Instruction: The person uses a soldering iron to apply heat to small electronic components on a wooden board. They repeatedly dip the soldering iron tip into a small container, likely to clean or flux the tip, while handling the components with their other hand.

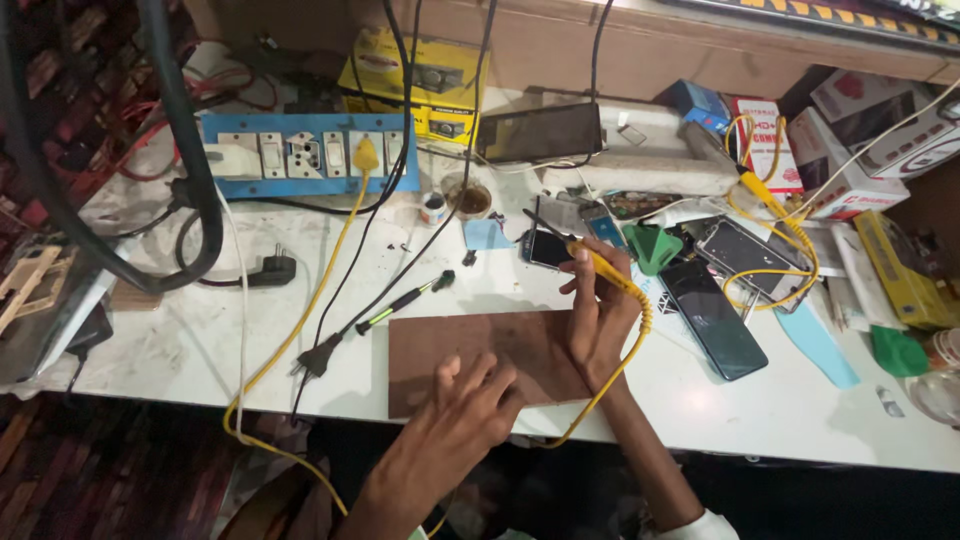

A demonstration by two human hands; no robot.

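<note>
My right hand (598, 312) holds a yellow-handled soldering iron (590, 256) like a pen, its dark tip pointing up-left over a small dark phone part (548, 248). The iron's yellow coiled cord (630, 350) loops down past my wrist. My left hand (462, 408) rests flat, fingers spread, on the near edge of a brown board (440, 345) lying on the white bench (180, 350).
A blue switch and socket board (300, 152) sits at the back left with a yellow plug in it. A green-handled screwdriver (400, 302), black plugs, several phones (712, 318), a green triangular tool (652, 246), boxes and a second yellow iron (762, 190) crowd the bench.
</note>
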